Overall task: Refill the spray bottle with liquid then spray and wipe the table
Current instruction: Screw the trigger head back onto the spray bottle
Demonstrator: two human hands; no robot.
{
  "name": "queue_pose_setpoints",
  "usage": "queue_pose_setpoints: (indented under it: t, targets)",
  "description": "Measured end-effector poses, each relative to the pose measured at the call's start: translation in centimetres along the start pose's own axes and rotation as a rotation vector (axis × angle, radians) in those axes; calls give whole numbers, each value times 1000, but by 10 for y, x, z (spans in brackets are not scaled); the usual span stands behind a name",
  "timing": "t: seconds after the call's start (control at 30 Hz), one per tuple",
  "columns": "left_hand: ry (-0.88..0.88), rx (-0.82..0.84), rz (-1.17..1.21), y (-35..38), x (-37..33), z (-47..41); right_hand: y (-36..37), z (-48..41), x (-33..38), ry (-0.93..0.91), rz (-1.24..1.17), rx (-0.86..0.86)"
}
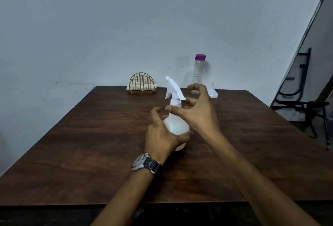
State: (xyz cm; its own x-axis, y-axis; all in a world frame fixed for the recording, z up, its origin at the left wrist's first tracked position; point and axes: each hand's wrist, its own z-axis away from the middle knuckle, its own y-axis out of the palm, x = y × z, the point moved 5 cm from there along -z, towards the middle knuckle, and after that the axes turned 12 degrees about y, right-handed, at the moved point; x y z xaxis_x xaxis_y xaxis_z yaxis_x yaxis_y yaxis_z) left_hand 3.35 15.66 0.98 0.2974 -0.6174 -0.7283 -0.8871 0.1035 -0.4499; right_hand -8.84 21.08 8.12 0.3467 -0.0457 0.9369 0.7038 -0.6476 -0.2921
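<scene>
White plastic spray bottle [177, 123]: upright on the middle of the table, trigger head in place, nozzle pointing far-left.
Left hand [160, 135]: wraps the bottle's round body from the near-left, thumb across the front, fingers curled at the shoulder.
Right hand [197, 113]: reaches the neck from the right; thumb and a bent finger pinch the collar under the trigger head, while the forefinger hooks above it and touches nothing.
Dark brown wooden table [90, 144]: carries everything named here except the chair.
Clear tall bottle with a purple cap [198, 72]: upright at the far edge, right of the spray bottle, cap on, base partly hidden behind the right hand.
Small white funnel [213, 93]: mouth down, spout up, just right of the clear bottle.
Gold wire holder [142, 83]: far edge, left of the spray bottle, holding white folded napkins [139, 87].
Grey-faced wristwatch [145, 161]: on the left wrist, dark strap.
Black metal folding chair [302, 105]: on the floor, far right of the table.
</scene>
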Motion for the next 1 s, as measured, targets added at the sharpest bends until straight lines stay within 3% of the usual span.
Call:
queue_pose_setpoints:
  t: [0.23, 0.37, 0.77, 0.87, 1.0]
  targets:
    - [-25, 20, -2, -3, -4, 1, 3, -7, 0, -2, 38, 190]
    - [-37, 24, -7, -2, -6, 1, -4, -8, -4, 27, 8, 39]
    - [-63, -74, -35, 9, -17, 12, 1, 0, -4, 66, 32, -156]
    - [-36, -9, 70, 8, -10, 12, 2, 0, -9, 53, 6, -66]
    - [-82, 260, 262, -1, 13, 5, -3, -13, -10, 96, -31, 203]
